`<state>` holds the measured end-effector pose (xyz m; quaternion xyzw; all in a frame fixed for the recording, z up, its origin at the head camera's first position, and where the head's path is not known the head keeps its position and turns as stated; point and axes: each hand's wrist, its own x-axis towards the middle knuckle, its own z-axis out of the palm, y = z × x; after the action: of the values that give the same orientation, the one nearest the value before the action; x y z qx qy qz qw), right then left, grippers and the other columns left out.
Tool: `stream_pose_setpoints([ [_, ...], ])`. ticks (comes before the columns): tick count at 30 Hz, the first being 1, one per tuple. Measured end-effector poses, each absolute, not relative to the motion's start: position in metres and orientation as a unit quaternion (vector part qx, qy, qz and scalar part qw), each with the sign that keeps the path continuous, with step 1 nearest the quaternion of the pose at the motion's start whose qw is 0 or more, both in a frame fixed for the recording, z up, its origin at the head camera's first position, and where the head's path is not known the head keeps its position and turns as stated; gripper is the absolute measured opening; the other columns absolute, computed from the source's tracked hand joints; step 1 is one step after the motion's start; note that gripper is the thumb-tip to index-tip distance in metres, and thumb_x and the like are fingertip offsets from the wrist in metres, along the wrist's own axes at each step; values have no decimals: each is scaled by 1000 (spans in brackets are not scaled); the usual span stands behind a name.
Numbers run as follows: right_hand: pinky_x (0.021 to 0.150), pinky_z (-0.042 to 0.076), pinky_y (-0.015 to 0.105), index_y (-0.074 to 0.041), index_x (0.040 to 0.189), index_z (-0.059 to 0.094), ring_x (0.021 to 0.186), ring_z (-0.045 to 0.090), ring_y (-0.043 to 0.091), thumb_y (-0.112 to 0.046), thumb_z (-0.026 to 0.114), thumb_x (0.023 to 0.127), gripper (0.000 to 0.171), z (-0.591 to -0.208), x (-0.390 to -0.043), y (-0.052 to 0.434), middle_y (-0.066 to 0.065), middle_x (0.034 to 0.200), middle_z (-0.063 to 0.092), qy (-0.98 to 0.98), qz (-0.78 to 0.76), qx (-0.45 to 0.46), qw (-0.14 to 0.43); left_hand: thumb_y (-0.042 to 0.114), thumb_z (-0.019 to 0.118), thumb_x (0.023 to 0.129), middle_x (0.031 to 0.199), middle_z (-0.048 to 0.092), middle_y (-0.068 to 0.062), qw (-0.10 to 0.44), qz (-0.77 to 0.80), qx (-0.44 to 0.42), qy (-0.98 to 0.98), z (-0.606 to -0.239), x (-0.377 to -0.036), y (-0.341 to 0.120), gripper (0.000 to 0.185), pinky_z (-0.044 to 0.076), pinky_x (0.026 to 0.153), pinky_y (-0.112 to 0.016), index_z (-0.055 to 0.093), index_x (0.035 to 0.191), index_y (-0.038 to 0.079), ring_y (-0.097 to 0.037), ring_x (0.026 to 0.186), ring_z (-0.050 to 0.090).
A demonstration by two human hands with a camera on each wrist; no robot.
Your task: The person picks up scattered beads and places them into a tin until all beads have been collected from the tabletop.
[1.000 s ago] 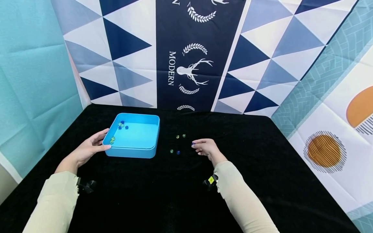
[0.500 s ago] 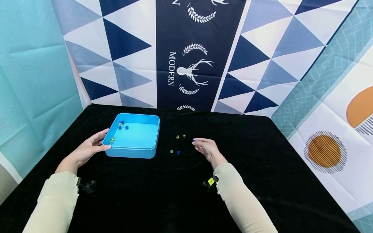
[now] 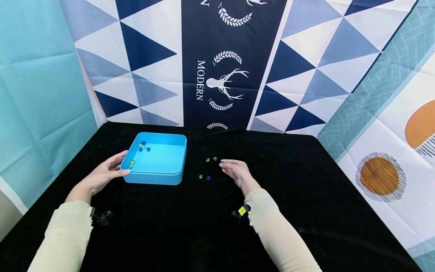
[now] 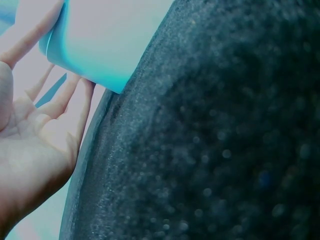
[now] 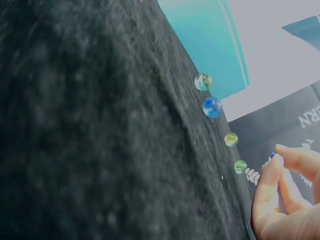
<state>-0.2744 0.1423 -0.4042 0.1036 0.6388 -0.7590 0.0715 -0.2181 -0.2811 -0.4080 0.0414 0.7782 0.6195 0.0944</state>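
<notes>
In the head view my left hand (image 3: 102, 174) holds the near left corner of a blue open box (image 3: 154, 179), thumb at the front corner and fingers along the left side. The left wrist view also shows that hand (image 4: 40, 135) against the box wall (image 4: 95, 60). Several blue and yellow-green marbles (image 3: 148, 149) lie inside, toward the left wall. My right hand (image 3: 238, 173) pinches a blue marble (image 5: 272, 155) between thumb and fingertip, mostly covered by them. Loose on the cloth left of this hand are a blue marble (image 3: 208, 178) and several greenish ones (image 3: 207, 159).
Black cloth (image 3: 176, 226) covers the table. Behind it hangs a patterned backdrop (image 3: 217, 75) with triangles and a deer print. A light blue curtain (image 3: 40, 94) hangs at the left, and a printed sheet (image 3: 391, 211) at the right.
My right hand has risen slightly and shifted left with the pinched blue marble, toward the loose marbles. The left hand and the box look the same.
</notes>
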Motion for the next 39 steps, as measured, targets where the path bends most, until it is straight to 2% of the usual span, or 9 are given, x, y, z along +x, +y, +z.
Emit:
stream_pose_setpoints([
  [7,66,51,19,11,104,63,67,60,9,11,65,78,26,-404,-275,132,6,84,65,633,-765,95,69,20,64,89,150,11,-24,98,619,41,779,-408,-219,-281,85,18,104,-59,6,151,12,-41,131,19],
  [18,67,51,20,10,104,63,69,60,8,10,66,77,27,-398,-272,117,7,91,65,639,-760,93,74,20,64,89,150,12,-24,93,617,44,780,-409,-219,-281,84,19,104,-59,6,151,12,-41,131,19],
  [25,65,50,19,12,105,64,66,59,9,10,66,77,28,-397,-272,108,5,82,65,638,-762,81,76,21,64,89,150,12,-24,93,615,39,782,-409,-218,-280,85,19,103,-59,7,151,12,-41,131,19],
  [39,67,51,21,8,103,66,68,59,10,7,69,77,26,-394,-267,90,8,88,66,627,-771,77,85,22,66,88,150,12,-25,87,609,44,787,-410,-218,-281,86,19,103,-59,7,150,11,-42,132,18],
])
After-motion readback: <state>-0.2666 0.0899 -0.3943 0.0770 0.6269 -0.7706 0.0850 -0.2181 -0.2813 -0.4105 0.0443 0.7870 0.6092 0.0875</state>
